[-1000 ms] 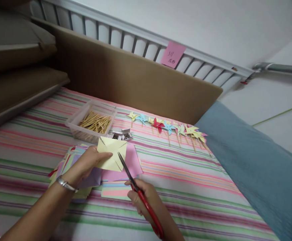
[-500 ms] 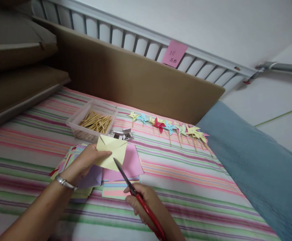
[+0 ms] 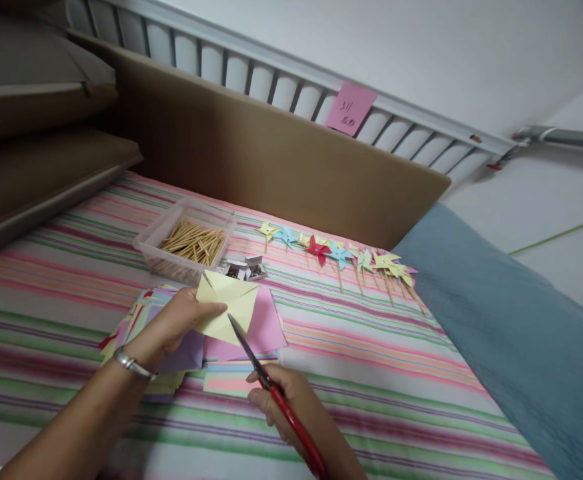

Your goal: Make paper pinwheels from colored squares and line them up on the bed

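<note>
Free cloth (image 3: 371,353) beside scissors (image 3: 282,405), pinwheels (image 3: 340,255) beyond

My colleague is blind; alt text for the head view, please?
Left hand holds slit yellow paper; right hand holds red-handled scissors at it. Beyond, on striped cloth, are paper pinwheels and a clear box of wooden sticks.

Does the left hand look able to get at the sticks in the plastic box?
Probably not right now: the left hand holds yellow paper, though the sticks lie exposed in the open-topped plastic box.

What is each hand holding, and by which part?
The left hand holds a square pale-yellow paper sheet by its left side, thumb on top; the right hand holds red-handled metal scissors by their handles.
</note>
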Action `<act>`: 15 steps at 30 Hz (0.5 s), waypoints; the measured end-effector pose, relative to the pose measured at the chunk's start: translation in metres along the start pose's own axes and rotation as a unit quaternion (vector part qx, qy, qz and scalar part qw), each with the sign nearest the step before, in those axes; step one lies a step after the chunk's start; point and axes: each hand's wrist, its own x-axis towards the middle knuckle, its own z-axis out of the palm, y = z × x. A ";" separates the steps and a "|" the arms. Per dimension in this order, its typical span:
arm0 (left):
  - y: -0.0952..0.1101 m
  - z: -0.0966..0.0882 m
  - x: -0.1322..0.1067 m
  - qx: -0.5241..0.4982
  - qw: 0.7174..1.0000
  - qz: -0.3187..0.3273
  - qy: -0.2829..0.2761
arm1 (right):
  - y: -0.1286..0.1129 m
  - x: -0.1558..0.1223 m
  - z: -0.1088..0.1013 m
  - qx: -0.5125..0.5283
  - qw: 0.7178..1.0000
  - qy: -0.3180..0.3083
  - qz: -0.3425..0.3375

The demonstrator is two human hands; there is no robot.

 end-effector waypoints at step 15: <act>-0.005 -0.002 0.002 -0.006 1.000 -0.005 -0.005 | 0.000 0.000 -0.001 -0.028 0.999 0.007 -0.018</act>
